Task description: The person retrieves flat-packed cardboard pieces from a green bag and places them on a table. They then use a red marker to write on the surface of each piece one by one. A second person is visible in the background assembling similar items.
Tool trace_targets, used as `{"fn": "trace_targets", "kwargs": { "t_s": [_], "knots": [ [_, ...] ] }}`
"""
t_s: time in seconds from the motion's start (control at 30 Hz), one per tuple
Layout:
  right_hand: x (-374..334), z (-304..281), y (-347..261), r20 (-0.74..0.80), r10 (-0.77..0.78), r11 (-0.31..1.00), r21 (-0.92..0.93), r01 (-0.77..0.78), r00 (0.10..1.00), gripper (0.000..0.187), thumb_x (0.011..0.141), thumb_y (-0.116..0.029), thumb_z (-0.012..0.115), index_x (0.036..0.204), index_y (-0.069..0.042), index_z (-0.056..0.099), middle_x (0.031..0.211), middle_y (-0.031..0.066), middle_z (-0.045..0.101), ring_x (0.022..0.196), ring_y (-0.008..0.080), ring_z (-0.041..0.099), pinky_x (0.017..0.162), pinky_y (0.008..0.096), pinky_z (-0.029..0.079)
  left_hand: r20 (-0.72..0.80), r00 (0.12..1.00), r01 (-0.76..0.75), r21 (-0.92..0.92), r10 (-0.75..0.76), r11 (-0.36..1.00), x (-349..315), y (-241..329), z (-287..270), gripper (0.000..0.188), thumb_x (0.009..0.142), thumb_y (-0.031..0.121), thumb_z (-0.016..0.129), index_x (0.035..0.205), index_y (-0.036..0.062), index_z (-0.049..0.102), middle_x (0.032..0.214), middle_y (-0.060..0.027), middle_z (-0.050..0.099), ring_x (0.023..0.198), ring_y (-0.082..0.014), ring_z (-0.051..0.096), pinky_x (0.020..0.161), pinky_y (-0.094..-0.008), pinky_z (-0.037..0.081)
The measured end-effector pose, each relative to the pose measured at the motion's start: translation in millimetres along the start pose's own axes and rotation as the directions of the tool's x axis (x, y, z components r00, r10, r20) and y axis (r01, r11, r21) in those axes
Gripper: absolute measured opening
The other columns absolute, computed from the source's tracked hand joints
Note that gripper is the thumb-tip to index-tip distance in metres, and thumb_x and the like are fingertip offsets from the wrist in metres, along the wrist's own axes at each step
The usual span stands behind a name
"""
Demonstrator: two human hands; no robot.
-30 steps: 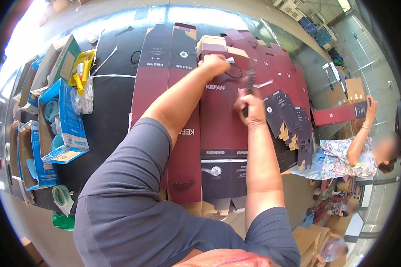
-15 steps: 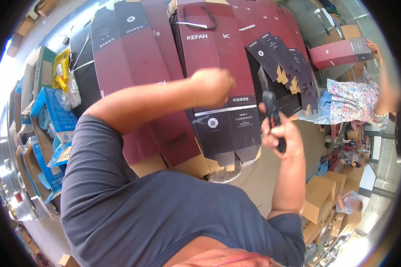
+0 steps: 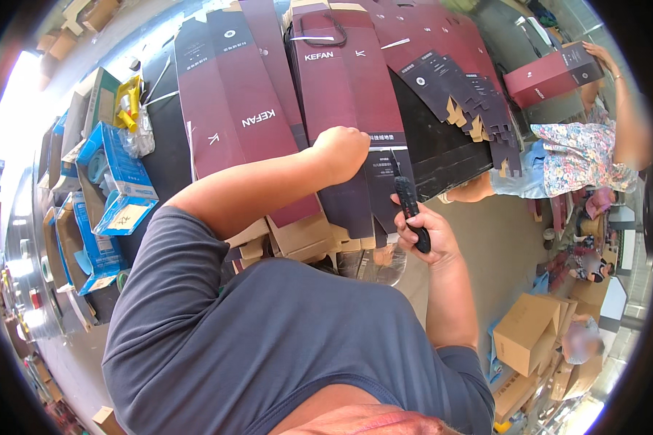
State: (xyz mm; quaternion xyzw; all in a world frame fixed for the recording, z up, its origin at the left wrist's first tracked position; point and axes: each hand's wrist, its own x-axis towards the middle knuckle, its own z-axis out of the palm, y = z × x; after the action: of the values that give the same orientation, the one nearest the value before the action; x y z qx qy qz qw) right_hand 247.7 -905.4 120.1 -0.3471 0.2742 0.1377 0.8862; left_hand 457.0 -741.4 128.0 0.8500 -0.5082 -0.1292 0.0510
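Knife [image 3: 409,197] in curled right grip [image 3: 434,235]

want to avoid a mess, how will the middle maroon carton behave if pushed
The carton is probably fairly stiff, since its creased panels lie flat without sagging. It looks folded flat, so it may be light for its length. Lying low, it would likely slide rather than tip or roll.
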Motion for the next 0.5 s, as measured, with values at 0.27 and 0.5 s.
{"fn": "trace_targets", "kwargs": {
  "t_s": [0.27, 0.5],
  "knots": [
    [8, -14, 5, 0.143, -0.164, 0.983, 0.109, 0.149, 0.976, 0.055, 0.082, -0.007, 0.051, 0.137, -0.004, 0.043, 0.093, 0.0114, 0.06, 0.056, 0.0114, 0.048, 0.056, 0.0279, 0.038, -0.057, 0.993, 0.108, 0.028, -0.107, 0.994, 4, 17, 3, 0.025, 0.074, 0.001, 0.066, 0.098, -0.0019, 0.06, 0.095, -0.0193, 0.068, 0.092, -0.0338, 0.068, 0.077, -0.0379, 0.055],
    [50, -7, 23, 0.08, -0.35, 0.918, 0.231, 0.324, 0.934, 0.041, 0.083, -0.004, 0.044, 0.124, -0.004, 0.049, 0.136, 0.0242, 0.05, 0.059, 0.0185, 0.051, 0.059, 0.0333, 0.043, -0.056, 0.975, 0.221, 0.083, -0.217, 0.972, 15, 15, 13, 0.019, 0.075, 0.004, 0.068, 0.094, 0.0001, 0.065, 0.092, -0.0185, 0.07, 0.091, -0.0325, 0.069, 0.076, -0.0373, 0.056]
  ]
}}
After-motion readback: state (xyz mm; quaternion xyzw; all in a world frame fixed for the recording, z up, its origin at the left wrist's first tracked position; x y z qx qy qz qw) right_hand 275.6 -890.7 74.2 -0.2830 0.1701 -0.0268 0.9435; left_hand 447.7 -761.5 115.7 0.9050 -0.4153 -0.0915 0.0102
